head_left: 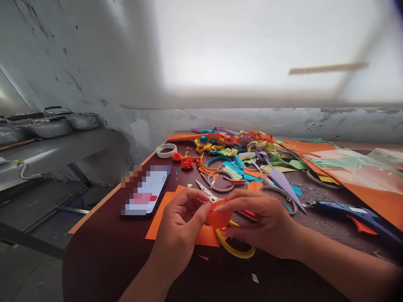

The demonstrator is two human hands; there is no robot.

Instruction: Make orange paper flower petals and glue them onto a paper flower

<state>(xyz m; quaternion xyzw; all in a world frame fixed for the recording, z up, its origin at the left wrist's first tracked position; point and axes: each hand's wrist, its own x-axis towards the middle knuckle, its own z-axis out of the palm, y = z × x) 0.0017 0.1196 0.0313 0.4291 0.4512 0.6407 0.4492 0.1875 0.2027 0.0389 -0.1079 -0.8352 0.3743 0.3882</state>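
Note:
Between both hands, a small piece of orange paper [219, 217] is held up in front of me, bent into a curve. My left hand [180, 226] pinches its left edge between thumb and fingers. On the other side, my right hand [264, 220] grips the paper's top and right edge, with the thumb below. Behind the paper lies a pair of scissors [206, 191] with silver blades pointing up and left; a yellow handle loop [237, 251] shows beneath my hands. Under them rests a flat orange sheet [160, 218].
Left of my hands is a phone [147, 191]; a tape roll [166, 150] sits behind it. Red paper flowers [187, 162] and coloured paper scraps [242, 167] spread across the back. At right lie a blue glue gun [349, 209] and stacked orange sheets [371, 188].

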